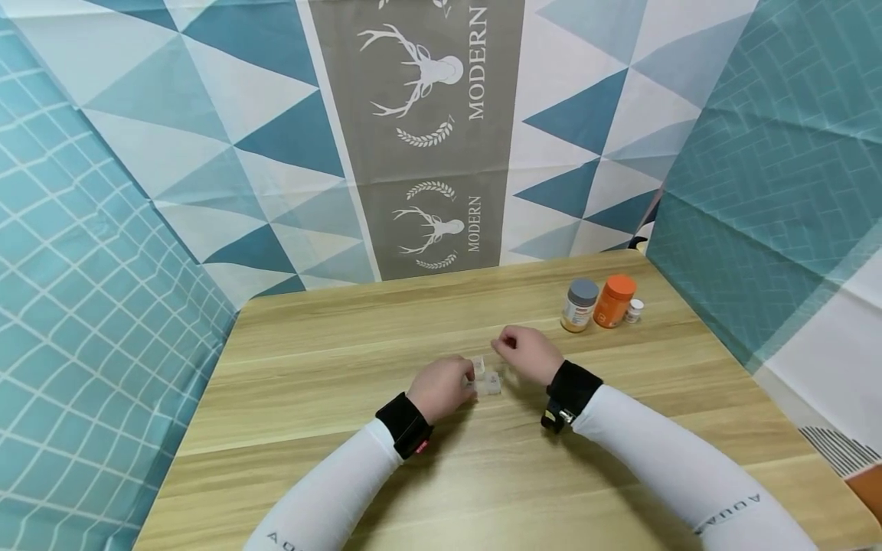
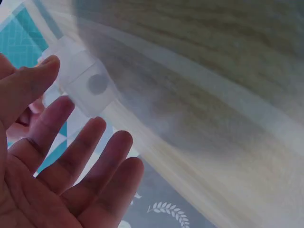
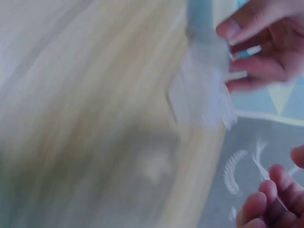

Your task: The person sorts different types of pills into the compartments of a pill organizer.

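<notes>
A small translucent plastic pill box [image 1: 492, 383], with a lid flap standing up, is held just over the middle of the table by my left hand [image 1: 442, 388]. In the left wrist view, the thumb and index finger pinch one end of the box [image 2: 78, 71], and the other fingers spread below it. One of its sections shows a round grey spot [image 2: 97, 84]. To the right of the box is my right hand [image 1: 530, 354], apart from it, fingers loosely curled. The right wrist view shows the right hand's fingertips [image 3: 280, 183] with nothing visible between them.
At the back right of the wooden table [image 1: 310, 344] stand a grey-capped bottle [image 1: 579, 304], an orange bottle [image 1: 614, 301] and a small white bottle [image 1: 634, 310]. Patterned cloth [image 1: 276, 138] hangs behind the table and along both sides.
</notes>
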`<state>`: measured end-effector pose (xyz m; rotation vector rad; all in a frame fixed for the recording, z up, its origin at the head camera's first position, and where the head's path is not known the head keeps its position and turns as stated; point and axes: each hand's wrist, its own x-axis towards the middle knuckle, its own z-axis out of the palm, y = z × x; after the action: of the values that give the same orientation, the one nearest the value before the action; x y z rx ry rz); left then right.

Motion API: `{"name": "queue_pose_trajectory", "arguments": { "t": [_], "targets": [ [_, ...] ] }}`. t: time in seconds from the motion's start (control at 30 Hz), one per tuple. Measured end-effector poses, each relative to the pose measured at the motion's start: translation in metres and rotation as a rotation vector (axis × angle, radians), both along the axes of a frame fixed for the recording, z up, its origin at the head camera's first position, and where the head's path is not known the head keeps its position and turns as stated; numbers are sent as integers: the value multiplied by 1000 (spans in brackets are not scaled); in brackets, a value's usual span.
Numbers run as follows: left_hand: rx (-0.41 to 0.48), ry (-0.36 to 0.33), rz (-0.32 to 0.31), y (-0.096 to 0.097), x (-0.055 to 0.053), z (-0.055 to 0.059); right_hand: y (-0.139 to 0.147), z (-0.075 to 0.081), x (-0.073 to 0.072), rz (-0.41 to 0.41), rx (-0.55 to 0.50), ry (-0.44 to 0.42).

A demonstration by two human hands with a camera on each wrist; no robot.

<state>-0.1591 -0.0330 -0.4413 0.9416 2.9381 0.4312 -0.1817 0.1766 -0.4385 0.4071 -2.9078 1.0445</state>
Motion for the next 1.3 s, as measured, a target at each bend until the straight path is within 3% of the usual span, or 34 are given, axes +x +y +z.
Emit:
{"name": "queue_pose_trajectory", "arguments": {
  "t": [0.1, 0.2, 0.33, 0.43, 0.6, 0.7, 0.8, 1.0, 1.3],
  "targets": [
    [29, 5, 37, -6, 3, 4, 21, 15, 2, -42, -14, 90],
    [39, 60, 62, -14, 9, 10, 51, 30, 4, -99, -17, 184],
    [-1, 152, 78, -25, 19, 16, 100, 47, 0, -239, 4, 303],
    [-38, 183, 94, -32, 24, 16, 134, 57, -4, -333, 12, 323],
    [-54, 210, 125, -37, 31, 15, 172, 61, -13, -333, 82, 189],
    [-55, 210, 136, -38, 32, 13, 183, 53, -22, -288, 142, 77],
    [-57, 202, 143, -39, 32, 11, 189, 41, -32, -258, 174, 18],
    [-61, 200, 156, -41, 34, 7, 192, 25, -43, -254, 209, -25],
    [-45, 202, 169, -44, 36, 5, 188, 26, -44, -268, 185, -1]
  ]
}}
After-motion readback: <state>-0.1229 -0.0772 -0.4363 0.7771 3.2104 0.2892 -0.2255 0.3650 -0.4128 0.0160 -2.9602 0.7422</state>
